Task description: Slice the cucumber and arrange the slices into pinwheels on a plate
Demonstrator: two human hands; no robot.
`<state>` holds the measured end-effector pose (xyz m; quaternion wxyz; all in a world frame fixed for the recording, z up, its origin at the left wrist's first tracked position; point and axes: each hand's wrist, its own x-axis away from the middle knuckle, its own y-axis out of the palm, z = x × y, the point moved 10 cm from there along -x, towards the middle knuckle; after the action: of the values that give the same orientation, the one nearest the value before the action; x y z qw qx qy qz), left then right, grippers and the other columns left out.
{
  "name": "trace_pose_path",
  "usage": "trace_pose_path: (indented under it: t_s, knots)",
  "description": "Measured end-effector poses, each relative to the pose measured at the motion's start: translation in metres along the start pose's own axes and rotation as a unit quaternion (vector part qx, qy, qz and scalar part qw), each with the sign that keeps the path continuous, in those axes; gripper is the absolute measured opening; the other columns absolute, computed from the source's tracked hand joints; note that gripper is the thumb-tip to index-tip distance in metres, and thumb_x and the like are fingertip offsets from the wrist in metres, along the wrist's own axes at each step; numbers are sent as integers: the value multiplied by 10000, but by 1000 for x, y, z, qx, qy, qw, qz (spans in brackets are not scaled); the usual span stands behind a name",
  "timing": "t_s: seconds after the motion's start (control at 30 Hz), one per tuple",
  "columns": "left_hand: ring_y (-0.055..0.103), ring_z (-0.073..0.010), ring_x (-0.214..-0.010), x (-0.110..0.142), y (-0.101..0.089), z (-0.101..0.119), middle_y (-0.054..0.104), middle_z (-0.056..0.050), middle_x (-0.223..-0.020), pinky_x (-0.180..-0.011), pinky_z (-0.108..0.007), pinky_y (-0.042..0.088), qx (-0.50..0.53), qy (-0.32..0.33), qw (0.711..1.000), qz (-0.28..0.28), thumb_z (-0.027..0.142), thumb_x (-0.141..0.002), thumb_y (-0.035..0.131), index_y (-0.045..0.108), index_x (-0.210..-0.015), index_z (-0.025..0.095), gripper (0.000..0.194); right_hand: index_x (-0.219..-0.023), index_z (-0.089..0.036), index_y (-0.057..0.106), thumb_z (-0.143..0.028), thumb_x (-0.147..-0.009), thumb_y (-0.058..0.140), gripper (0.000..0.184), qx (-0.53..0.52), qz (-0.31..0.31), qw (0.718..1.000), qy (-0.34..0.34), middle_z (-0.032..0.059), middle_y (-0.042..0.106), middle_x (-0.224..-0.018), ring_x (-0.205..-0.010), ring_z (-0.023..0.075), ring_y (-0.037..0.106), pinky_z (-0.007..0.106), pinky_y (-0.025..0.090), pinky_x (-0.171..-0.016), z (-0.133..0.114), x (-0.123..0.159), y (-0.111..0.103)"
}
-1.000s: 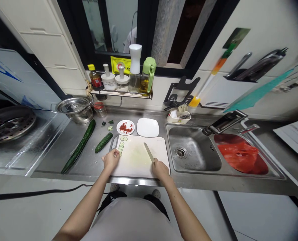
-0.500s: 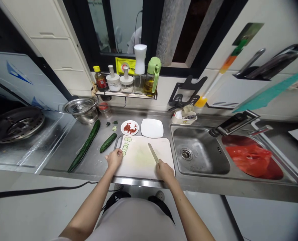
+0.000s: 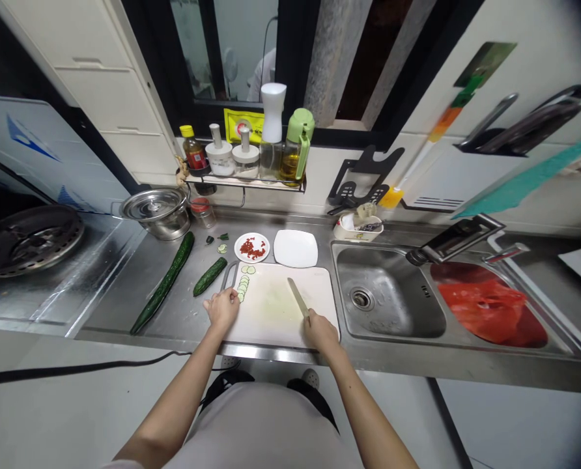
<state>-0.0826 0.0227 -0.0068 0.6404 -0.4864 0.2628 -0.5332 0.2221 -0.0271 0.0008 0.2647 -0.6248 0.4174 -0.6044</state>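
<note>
Gripping the knife (image 3: 297, 296), your right hand (image 3: 321, 331) is closed around its handle, blade angled over the board (image 3: 271, 319). Your left hand (image 3: 223, 308), fingers curled, lies at the near end of the slices (image 3: 243, 285) lined along the board's left side; whether it pinches one cannot be told. Left of the board, on the worktop (image 3: 109, 303), lie a short cucumber (image 3: 210, 277) and, farther out, a long cucumber (image 3: 165, 283).

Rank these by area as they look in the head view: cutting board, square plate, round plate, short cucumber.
Largest to smallest:
1. Cutting board
2. Square plate
3. Round plate
4. Short cucumber
</note>
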Motion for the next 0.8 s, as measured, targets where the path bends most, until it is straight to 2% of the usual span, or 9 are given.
trace_pose_path:
  t_s: [0.33, 0.63, 0.8]
  knots:
    - [581, -281, -1005, -5, -1, 1, 709, -60, -1034, -881, -436, 319, 0, 2, 1000, 13, 278, -818, 502, 713, -932, 267, 240, -1169, -148, 540, -230, -952, 290, 341, -7, -4, 1000, 2, 169, 685, -1043, -1001, 262, 654, 335, 440, -769, 2, -2, 4]
    - [548, -276, -1065, -35, -10, 38, 682, -64, -1089, -907, -435, 304, 14, 12, 999, 32, 321, -844, 497, 686, -1072, 282, 299, -1172, -143, 545, -210, -948, 293, 344, -6, 3, 1000, 1, 166, 688, -1032, -1000, 265, 654, 326, 433, -761, 0, 2, 0]
    - [520, -291, -1103, -56, -4, 52, 658, -88, -1144, -913, -446, 287, -11, 7, 1000, 25, 334, -843, 500, 663, -1148, 284, 350, -1169, -148, 547, -201, -950, 313, 326, -11, 6, 1000, 2, 163, 687, -1036, -981, 242, 658, 318, 432, -776, 1, 1, 1]
